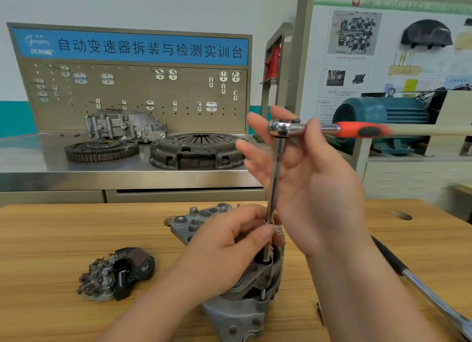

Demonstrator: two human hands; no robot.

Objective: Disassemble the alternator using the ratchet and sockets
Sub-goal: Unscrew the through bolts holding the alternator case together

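The grey alternator stands on the wooden table in front of me. A chrome extension bar rises from a bolt on it to the ratchet, whose red handle points right. My left hand lies over the alternator's top, thumb and fingers curled round the bar's lower end. Fingers straight, my right hand is held up behind the bar, its fingertips beside the ratchet head and gripping nothing.
A removed black rectifier part lies left of the alternator. A long black-handled chrome bar lies at the right. On the steel bench behind are a flywheel, a clutch cover and a housing. A blue motor stands right.
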